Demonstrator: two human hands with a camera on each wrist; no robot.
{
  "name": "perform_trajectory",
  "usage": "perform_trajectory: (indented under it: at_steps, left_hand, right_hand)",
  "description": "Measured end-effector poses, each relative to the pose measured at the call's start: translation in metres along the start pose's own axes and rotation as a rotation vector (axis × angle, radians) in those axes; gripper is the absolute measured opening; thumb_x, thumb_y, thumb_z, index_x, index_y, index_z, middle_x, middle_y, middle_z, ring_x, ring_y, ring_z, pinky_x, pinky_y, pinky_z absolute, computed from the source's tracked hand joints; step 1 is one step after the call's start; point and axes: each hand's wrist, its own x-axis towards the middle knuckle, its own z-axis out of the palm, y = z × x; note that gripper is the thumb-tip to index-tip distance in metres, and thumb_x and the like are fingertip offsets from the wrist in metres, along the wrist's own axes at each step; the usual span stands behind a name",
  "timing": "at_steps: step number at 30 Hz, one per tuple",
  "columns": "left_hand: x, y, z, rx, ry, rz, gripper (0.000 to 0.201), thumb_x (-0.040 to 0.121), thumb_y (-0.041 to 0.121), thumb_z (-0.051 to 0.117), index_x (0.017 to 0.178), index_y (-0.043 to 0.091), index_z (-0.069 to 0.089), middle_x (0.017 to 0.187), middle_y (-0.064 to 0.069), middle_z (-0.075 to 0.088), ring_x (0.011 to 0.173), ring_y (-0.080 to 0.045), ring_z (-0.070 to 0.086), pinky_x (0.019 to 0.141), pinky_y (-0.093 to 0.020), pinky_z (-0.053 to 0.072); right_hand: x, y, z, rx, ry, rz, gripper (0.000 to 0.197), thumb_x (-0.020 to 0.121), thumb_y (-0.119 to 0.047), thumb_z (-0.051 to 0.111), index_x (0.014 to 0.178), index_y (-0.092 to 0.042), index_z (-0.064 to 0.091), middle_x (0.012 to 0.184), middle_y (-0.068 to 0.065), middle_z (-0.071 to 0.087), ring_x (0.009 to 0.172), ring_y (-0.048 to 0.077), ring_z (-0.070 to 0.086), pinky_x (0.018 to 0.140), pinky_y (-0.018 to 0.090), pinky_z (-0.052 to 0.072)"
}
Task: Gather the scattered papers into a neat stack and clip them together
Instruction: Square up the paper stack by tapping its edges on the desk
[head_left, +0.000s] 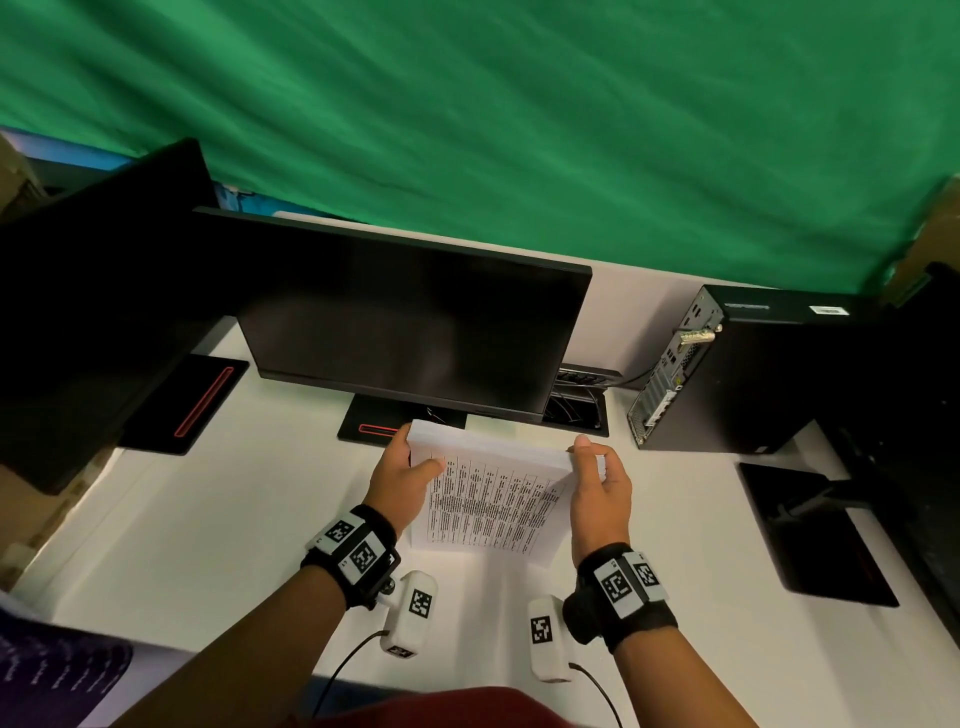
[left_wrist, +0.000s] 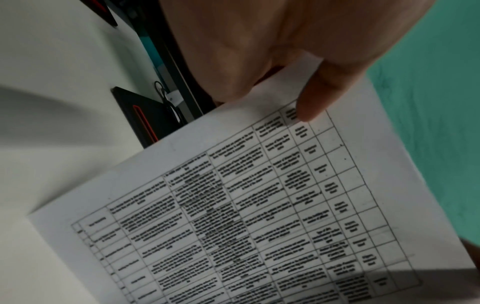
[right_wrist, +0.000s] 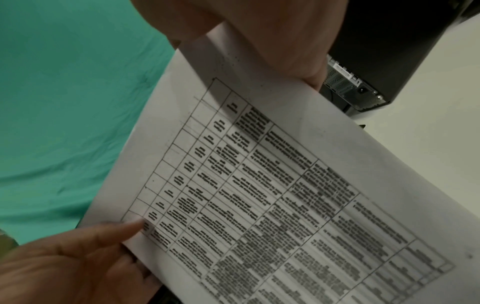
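Observation:
A stack of white papers (head_left: 493, 499), its top sheet printed with a table, is held tilted over the white desk (head_left: 208, 519) in front of the monitor. My left hand (head_left: 421, 460) grips the stack's left edge, thumb (left_wrist: 319, 98) on the printed face (left_wrist: 259, 205) and fingers behind. My right hand (head_left: 589, 460) grips the right edge near the top corner, thumb (right_wrist: 285, 51) on the sheet (right_wrist: 285, 185). The right wrist view also shows the left hand (right_wrist: 78, 257) at the sheet's far edge. Whether the lower edge touches the desk I cannot tell. No clip is in view.
A black monitor (head_left: 415, 327) on its stand base (head_left: 374, 421) stands just behind the papers, with a second monitor (head_left: 93, 312) at the left. A PC tower (head_left: 727, 374) stands at the right, a black base plate (head_left: 815, 530) before it. Green cloth (head_left: 519, 104) hangs behind.

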Motion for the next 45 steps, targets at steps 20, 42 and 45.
perform_trajectory:
  at_steps: [20, 42, 45]
  left_hand:
    - [-0.023, -0.007, -0.003, 0.306, -0.019, 0.125, 0.034, 0.098, 0.019, 0.051, 0.129, 0.021, 0.04, 0.112, 0.005, 0.061, 0.099, -0.007, 0.061, 0.08, -0.015, 0.05]
    - [-0.022, -0.027, -0.004, 0.383, -0.061, 0.079, 0.035, 0.097, 0.017, 0.052, 0.131, 0.019, 0.043, 0.114, 0.005, 0.059, 0.103, -0.014, 0.058, 0.094, -0.034, 0.052]
    - [-0.018, -0.028, -0.006, 0.371, -0.077, 0.069, 0.034, 0.096, 0.017, 0.053, 0.129, 0.019, 0.047, 0.115, 0.003, 0.063, 0.104, -0.015, 0.06, 0.089, -0.027, 0.052]
  right_hand:
    - [-0.022, 0.026, -0.028, -0.342, -0.243, -0.157, 0.029, 0.099, -0.009, 0.052, 0.123, -0.017, 0.036, 0.11, -0.011, 0.062, 0.101, 0.001, 0.061, 0.086, 0.023, 0.053]
    - [-0.031, 0.033, -0.04, -0.502, -0.289, -0.109, 0.04, 0.099, -0.005, 0.052, 0.128, -0.027, 0.035, 0.111, -0.021, 0.057, 0.105, 0.005, 0.06, 0.099, 0.026, 0.05]
    - [-0.039, 0.016, -0.04, -0.502, -0.226, -0.209, 0.052, 0.092, -0.006, 0.063, 0.133, -0.023, 0.036, 0.118, -0.017, 0.055, 0.117, 0.021, 0.058, 0.092, 0.011, 0.049]
